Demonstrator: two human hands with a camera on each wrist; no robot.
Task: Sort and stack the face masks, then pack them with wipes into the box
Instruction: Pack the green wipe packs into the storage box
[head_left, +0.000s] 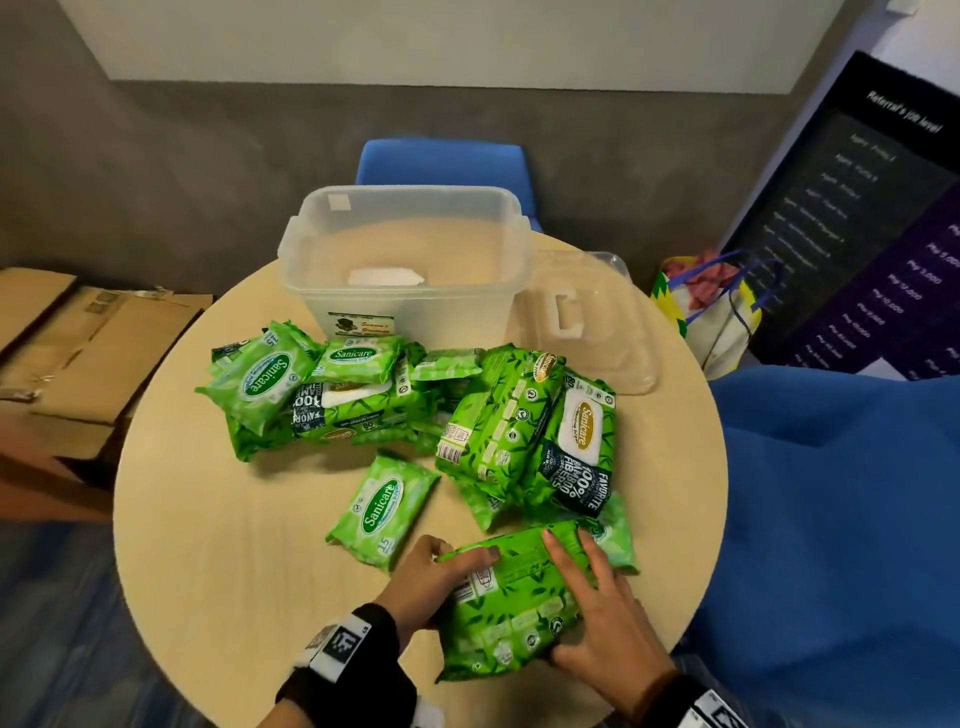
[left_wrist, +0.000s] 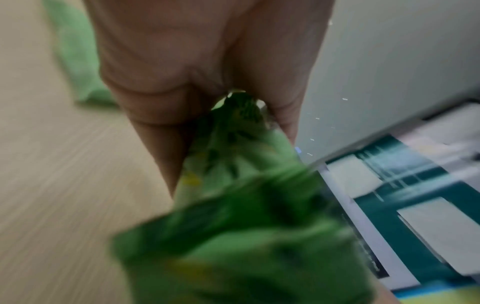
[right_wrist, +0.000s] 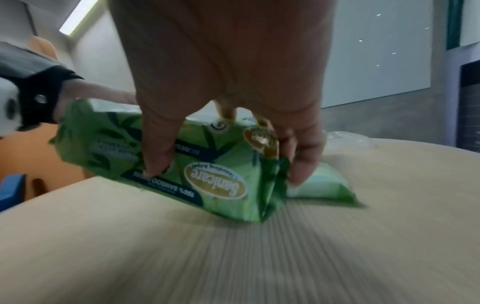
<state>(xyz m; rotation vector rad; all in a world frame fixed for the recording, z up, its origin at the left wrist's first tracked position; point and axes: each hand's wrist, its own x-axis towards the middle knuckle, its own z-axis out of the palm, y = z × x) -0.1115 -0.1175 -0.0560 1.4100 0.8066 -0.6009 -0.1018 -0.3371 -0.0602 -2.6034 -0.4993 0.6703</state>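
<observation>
Left hand (head_left: 423, 582) and right hand (head_left: 605, 631) both grip one large Sanicare wipes pack (head_left: 511, 603) near the table's front edge. Clear plastic box (head_left: 405, 260) beyond holds only something white; the other wipes packs lie unpacked before it.

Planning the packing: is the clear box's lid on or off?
Off. The clear box stands open-topped at the table's far side, and its lid lies flat on the table to its right.
</observation>
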